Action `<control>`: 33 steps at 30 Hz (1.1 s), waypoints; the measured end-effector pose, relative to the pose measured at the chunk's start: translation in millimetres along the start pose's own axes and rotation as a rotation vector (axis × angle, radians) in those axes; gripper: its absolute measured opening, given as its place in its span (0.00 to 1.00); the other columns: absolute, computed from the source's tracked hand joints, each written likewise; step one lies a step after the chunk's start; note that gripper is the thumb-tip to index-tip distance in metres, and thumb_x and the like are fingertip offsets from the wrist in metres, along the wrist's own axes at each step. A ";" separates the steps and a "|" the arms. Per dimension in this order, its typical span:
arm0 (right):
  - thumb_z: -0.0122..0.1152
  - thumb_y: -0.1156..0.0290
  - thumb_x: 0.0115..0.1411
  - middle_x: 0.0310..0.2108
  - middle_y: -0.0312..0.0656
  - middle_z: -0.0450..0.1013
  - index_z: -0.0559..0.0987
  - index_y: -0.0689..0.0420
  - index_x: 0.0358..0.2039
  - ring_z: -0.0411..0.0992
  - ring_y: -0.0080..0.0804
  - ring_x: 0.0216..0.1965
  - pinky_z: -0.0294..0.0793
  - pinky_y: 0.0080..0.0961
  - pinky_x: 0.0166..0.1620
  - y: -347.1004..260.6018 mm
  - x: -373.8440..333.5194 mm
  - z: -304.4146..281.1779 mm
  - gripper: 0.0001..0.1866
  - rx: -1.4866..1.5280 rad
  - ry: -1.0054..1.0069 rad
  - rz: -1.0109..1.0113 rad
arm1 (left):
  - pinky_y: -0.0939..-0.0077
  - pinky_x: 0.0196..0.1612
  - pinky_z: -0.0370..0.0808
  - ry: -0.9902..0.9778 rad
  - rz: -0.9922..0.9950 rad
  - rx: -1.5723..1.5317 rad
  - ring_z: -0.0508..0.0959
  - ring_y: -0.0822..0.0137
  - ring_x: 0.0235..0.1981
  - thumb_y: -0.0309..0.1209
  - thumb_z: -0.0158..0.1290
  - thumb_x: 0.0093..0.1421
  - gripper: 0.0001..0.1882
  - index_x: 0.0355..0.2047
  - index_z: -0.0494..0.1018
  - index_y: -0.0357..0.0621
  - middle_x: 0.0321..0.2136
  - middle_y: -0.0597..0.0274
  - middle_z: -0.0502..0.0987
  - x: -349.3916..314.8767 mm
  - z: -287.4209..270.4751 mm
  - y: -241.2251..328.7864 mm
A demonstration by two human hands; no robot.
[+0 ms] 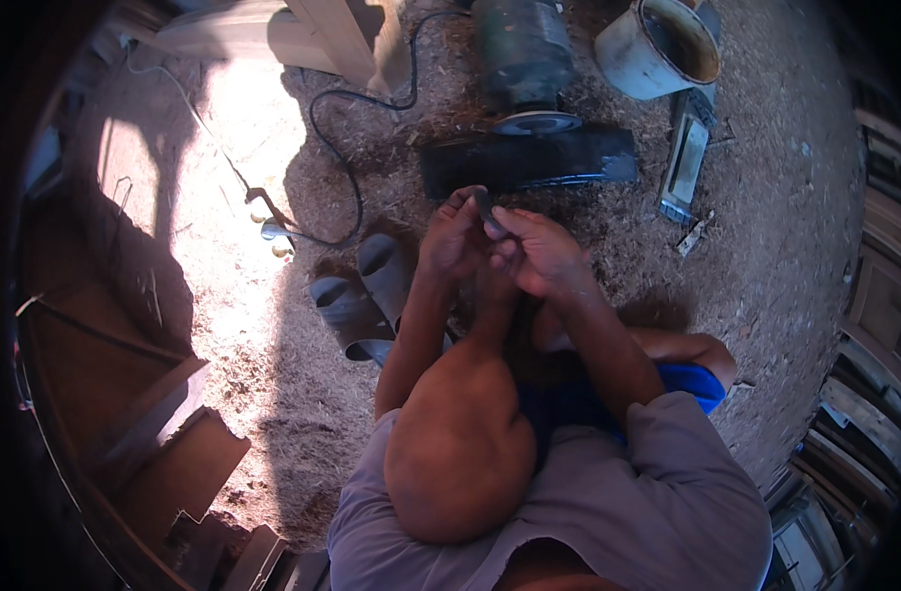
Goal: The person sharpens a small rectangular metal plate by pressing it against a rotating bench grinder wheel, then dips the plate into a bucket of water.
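Observation:
Between my two hands is a small dark flat piece [486,211], narrow and held upright, its exact kind too small to tell. My left hand [450,239] pinches it from the left near its upper end. Closed on its other side, the fingers of my right hand [539,246] grip it lower down. Just beyond the hands lies a long black block [529,163], wet or shiny at its right end. Behind that stands a green-grey motor [524,59] with a round metal disc [537,122] facing me.
A whitish bucket [633,59] with dark liquid stands at the far right, near a long metal-and-wood tool [687,163]. Grey slippers [357,300] lie left of my bent leg. A black cord [347,177] crosses the shavings-covered ground. Wooden boards [165,433] line the left.

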State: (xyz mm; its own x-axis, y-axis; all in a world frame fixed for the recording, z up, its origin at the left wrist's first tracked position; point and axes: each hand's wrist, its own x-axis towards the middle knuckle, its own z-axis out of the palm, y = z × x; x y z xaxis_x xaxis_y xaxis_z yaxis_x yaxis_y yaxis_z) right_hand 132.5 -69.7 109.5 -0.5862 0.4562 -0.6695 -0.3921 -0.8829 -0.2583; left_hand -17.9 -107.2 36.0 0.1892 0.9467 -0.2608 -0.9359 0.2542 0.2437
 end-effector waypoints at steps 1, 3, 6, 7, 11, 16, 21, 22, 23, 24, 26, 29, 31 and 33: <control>0.55 0.64 0.65 0.27 0.29 0.72 0.76 0.54 0.34 0.66 0.14 0.22 0.70 0.20 0.30 -0.1 0.0 -0.4 0.08 0.014 0.005 -0.002 | 0.69 0.40 0.80 0.029 -0.002 0.004 0.80 0.66 0.36 0.28 0.51 0.64 0.08 0.44 0.72 0.43 0.35 0.61 0.78 0.4 2.3 -0.2; 0.54 0.64 0.65 0.26 0.29 0.72 0.76 0.55 0.33 0.67 0.14 0.21 0.71 0.20 0.29 -0.6 0.2 -1.7 0.09 0.041 0.016 -0.005 | 0.69 0.40 0.80 0.088 -0.005 0.012 0.80 0.66 0.35 0.29 0.52 0.64 0.08 0.43 0.73 0.43 0.34 0.61 0.78 1.4 6.8 -1.6; 0.54 0.64 0.65 0.25 0.29 0.72 0.76 0.55 0.33 0.67 0.14 0.21 0.71 0.20 0.29 -1.9 0.3 -0.3 0.09 0.062 0.026 -0.004 | 0.71 0.37 0.79 0.147 0.013 0.070 0.79 0.68 0.33 0.31 0.53 0.63 0.10 0.44 0.73 0.45 0.33 0.60 0.79 1.5 6.8 -3.0; 0.54 0.65 0.66 0.25 0.29 0.72 0.76 0.55 0.33 0.67 0.14 0.21 0.71 0.20 0.29 -2.4 -0.2 -0.1 0.09 0.065 0.017 -0.006 | 0.71 0.37 0.79 0.140 0.008 0.064 0.79 0.68 0.33 0.31 0.53 0.63 0.10 0.44 0.73 0.45 0.33 0.60 0.79 1.8 4.6 -3.1; 0.53 0.65 0.66 0.25 0.30 0.72 0.76 0.56 0.32 0.67 0.13 0.21 0.72 0.20 0.30 -3.2 -1.1 0.3 0.09 0.073 -0.004 -0.013 | 0.70 0.36 0.79 0.130 0.003 0.053 0.79 0.68 0.33 0.31 0.53 0.64 0.09 0.44 0.74 0.45 0.33 0.60 0.79 3.5 -2.6 -4.4; 0.53 0.65 0.66 0.25 0.30 0.72 0.76 0.56 0.32 0.66 0.13 0.20 0.71 0.20 0.30 -2.5 -0.2 0.6 0.10 0.072 0.009 -0.019 | 0.70 0.35 0.79 0.120 -0.004 0.040 0.79 0.67 0.33 0.31 0.52 0.64 0.09 0.44 0.74 0.46 0.33 0.60 0.79 4.4 -7.1 -5.2; 0.53 0.65 0.66 0.25 0.30 0.72 0.76 0.57 0.33 0.65 0.14 0.20 0.70 0.20 0.29 -1.5 1.0 -0.6 0.10 0.078 0.007 -0.014 | 0.70 0.35 0.79 0.145 -0.020 0.040 0.79 0.68 0.32 0.30 0.52 0.64 0.08 0.43 0.74 0.46 0.32 0.61 0.79 3.2 0.3 -3.7; 0.53 0.65 0.66 0.26 0.30 0.72 0.76 0.56 0.34 0.65 0.14 0.21 0.70 0.19 0.29 -2.7 1.2 -1.8 0.09 0.000 0.043 -0.029 | 0.71 0.35 0.79 0.155 0.005 0.066 0.79 0.68 0.32 0.30 0.53 0.63 0.07 0.42 0.74 0.46 0.32 0.61 0.79 3.0 2.3 -3.4; 0.54 0.64 0.66 0.26 0.31 0.73 0.76 0.56 0.35 0.65 0.14 0.21 0.70 0.18 0.29 -5.4 1.3 -4.2 0.09 -0.078 0.079 -0.045 | 0.71 0.35 0.79 0.166 0.030 0.091 0.79 0.68 0.32 0.30 0.53 0.63 0.06 0.40 0.74 0.46 0.32 0.61 0.78 2.9 4.0 -3.4; 0.54 0.64 0.66 0.26 0.31 0.73 0.76 0.56 0.37 0.65 0.14 0.22 0.71 0.16 0.29 -8.6 1.6 -7.3 0.09 -0.156 0.115 -0.061 | 0.72 0.35 0.78 0.176 0.054 0.116 0.79 0.68 0.32 0.29 0.53 0.63 0.05 0.39 0.74 0.46 0.32 0.61 0.78 3.2 4.8 -3.6; 0.53 0.64 0.66 0.28 0.32 0.74 0.76 0.55 0.40 0.64 0.13 0.23 0.69 0.14 0.30 -10.6 9.3 -23.9 0.09 -0.255 0.183 -0.236 | 0.74 0.34 0.78 0.253 0.062 0.253 0.79 0.69 0.32 0.28 0.54 0.62 0.04 0.37 0.73 0.45 0.32 0.60 0.78 3.3 -1.4 1.8; 0.51 0.66 0.67 0.30 0.33 0.75 0.76 0.55 0.44 0.64 0.12 0.25 0.67 0.11 0.30 -22.3 12.7 -43.7 0.10 -0.329 0.238 -0.339 | 0.77 0.34 0.77 0.380 0.043 0.488 0.78 0.70 0.31 0.28 0.55 0.61 0.05 0.36 0.72 0.44 0.31 0.59 0.78 13.1 -3.9 7.2; 0.51 0.69 0.66 0.30 0.32 0.75 0.76 0.56 0.44 0.64 0.12 0.24 0.67 0.11 0.30 -33.2 18.8 -52.1 0.09 -0.483 0.286 -0.415 | 0.79 0.33 0.77 0.428 0.024 0.631 0.78 0.71 0.30 0.28 0.56 0.61 0.06 0.37 0.72 0.41 0.30 0.60 0.77 26.0 1.5 7.7; 0.56 0.75 0.62 0.29 0.32 0.75 0.78 0.58 0.41 0.65 0.12 0.26 0.66 0.12 0.31 -45.0 29.1 -63.7 0.08 -0.630 0.316 -0.467 | 0.80 0.33 0.76 0.438 0.005 0.751 0.78 0.73 0.30 0.28 0.55 0.60 0.08 0.38 0.71 0.37 0.29 0.61 0.77 39.3 9.4 5.4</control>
State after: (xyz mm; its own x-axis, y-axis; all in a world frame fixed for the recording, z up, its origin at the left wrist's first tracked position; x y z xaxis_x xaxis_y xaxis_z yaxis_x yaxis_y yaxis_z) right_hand 178.2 -23.7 57.3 -0.1992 0.8199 -0.5368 -0.0214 -0.5513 -0.8341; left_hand -12.8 -66.8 35.8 -0.0907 0.8259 -0.5565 -0.4632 0.4597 0.7578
